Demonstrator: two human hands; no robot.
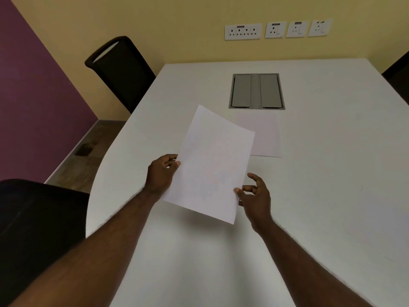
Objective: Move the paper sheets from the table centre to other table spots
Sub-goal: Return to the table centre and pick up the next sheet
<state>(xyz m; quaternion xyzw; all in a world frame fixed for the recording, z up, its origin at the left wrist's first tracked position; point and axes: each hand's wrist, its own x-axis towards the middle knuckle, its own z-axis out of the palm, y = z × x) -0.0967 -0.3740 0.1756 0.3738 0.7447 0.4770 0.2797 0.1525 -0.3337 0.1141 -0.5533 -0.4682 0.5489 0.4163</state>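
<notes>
A white paper sheet (212,165) is lifted off the white table (332,173), tilted with its far corner to the left. My left hand (161,173) pinches its left edge. My right hand (254,196) touches the sheet's lower right edge with thumb and forefinger, the other fingers spread. More paper (265,134) lies flat at the table centre, partly hidden behind the held sheet.
A grey cable hatch (256,90) is set into the table just beyond the flat paper. Black chairs stand at the far left (121,69), near left (39,218) and far right (398,72). Wall sockets (276,29) line the yellow wall.
</notes>
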